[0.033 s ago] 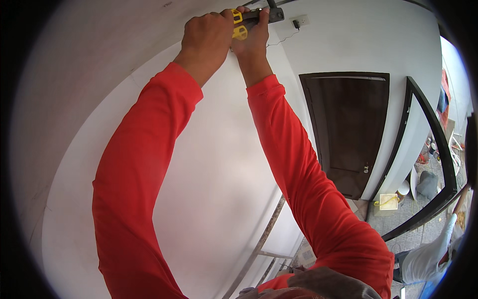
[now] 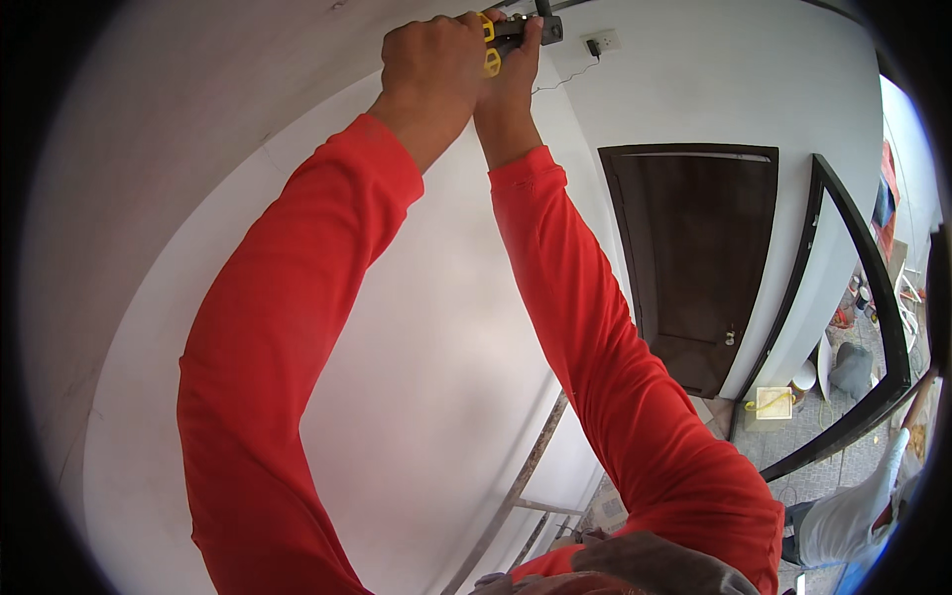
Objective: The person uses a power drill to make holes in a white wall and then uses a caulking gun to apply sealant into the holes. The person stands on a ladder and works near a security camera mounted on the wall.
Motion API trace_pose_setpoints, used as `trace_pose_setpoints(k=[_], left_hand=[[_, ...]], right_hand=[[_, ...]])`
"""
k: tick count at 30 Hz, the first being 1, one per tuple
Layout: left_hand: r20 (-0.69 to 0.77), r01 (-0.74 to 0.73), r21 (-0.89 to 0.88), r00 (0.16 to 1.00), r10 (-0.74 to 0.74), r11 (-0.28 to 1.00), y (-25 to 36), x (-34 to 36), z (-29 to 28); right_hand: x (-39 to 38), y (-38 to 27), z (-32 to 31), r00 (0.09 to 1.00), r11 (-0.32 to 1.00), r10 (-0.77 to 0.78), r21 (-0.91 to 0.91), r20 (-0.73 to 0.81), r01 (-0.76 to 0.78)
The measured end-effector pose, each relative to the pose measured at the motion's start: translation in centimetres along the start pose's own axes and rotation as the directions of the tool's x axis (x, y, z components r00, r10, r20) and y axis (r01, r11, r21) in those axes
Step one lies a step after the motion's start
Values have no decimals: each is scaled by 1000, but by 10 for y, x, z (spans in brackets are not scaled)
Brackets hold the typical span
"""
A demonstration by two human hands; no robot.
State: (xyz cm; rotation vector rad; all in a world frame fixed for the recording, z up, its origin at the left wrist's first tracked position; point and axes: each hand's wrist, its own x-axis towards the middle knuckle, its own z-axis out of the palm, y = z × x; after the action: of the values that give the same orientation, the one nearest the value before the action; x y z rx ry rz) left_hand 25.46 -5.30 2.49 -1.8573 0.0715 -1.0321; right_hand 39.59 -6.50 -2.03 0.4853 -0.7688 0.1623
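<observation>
At twelve o'clock, high against the white wall (image 2: 297, 218), the left hand (image 2: 433, 55) closes its fingers around a yellow-and-black tool (image 2: 508, 38). The right hand (image 2: 511, 74) presses beside it, its grip hidden. A dark door (image 2: 694, 258) stands at three o'clock.

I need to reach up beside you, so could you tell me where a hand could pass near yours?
Free: the bare wall left of the left hand, and the wall between the right forearm and the dark door. Crowded: both hands clasp the black-and-yellow tool, right hand beneath it.
</observation>
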Motion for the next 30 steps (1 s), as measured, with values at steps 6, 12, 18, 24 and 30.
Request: trace_pose_setpoints(k=[6, 12, 18, 24, 30], left_hand=[[91, -24, 236, 996, 2, 972, 24, 1, -27], [362, 176, -668, 925, 110, 723, -52, -3, 36], [360, 221, -666, 932, 47, 712, -32, -11, 42], [-146, 100, 205, 987, -70, 974, 29, -6, -16], [115, 2, -186, 993, 20, 983, -22, 0, -1]], right_hand=[[0, 3, 0, 972, 998, -52, -29, 230, 60], [3, 5, 35, 868, 654, -489, -695, -86, 299], [1, 3, 17, 902, 708, -432, -613, 19, 352], [10, 9, -12, 983, 997, -60, -30, 172, 66], [6, 4, 12, 996, 986, -85, -142, -2, 84]])
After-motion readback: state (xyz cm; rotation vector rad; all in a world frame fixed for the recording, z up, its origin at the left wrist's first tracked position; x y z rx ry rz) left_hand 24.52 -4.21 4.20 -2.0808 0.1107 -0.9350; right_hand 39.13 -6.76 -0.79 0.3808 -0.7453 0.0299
